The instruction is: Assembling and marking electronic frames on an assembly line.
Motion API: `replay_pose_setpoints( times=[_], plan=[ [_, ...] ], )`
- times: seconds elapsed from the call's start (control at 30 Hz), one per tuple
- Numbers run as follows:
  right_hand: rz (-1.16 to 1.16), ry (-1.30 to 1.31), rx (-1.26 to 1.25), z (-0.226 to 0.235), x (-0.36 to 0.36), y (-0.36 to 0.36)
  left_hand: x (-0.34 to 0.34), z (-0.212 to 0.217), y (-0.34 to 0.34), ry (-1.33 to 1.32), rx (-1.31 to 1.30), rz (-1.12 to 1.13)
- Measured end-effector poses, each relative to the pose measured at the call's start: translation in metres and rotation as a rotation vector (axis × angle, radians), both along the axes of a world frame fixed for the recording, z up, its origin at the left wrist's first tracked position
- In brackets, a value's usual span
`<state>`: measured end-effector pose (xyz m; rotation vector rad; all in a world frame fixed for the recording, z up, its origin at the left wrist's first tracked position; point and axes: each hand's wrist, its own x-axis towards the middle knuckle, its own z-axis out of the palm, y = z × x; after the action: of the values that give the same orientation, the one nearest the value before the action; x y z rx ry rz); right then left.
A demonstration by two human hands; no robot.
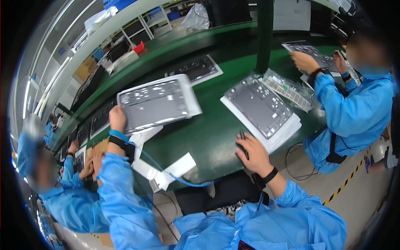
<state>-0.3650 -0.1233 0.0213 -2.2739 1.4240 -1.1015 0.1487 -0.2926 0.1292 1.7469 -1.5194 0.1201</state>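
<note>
My left hand [118,120] grips the left edge of a dark grey flat housing panel [156,109] dotted with small white pieces. A white foam sheet [191,98] lies against that panel, which is tilted above the green bench. My right hand [255,153] is closed round slim black tweezers [242,146], their tips pointing away from me. Just beyond it, a second grey panel [260,106] with white pieces rests on white foam sheets [287,135]. The strip sheet [289,92] of pale rectangles in clear plastic lies beside that panel.
White paper strips [181,168] and a blue cord [189,183] lie at the green bench's [208,146] near edge. Further panels [204,68] line the back. A green post [265,37] rises behind. Co-workers in blue sit left [75,208] and right [358,104].
</note>
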Motion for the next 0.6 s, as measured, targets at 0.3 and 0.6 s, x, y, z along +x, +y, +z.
replay_pose_setpoints(
  times=[0.3, 0.6],
  plan=[
    [-0.077, 0.302, 0.068, 0.020, 0.012, -0.006, 0.267, -0.099, -0.202, -0.164, 0.279, 0.173],
    [-0.054, 0.415, 0.218, 0.017, 0.011, -0.017, 0.003, -0.052, -0.225, -0.259, 0.408, -0.004]
  ],
)
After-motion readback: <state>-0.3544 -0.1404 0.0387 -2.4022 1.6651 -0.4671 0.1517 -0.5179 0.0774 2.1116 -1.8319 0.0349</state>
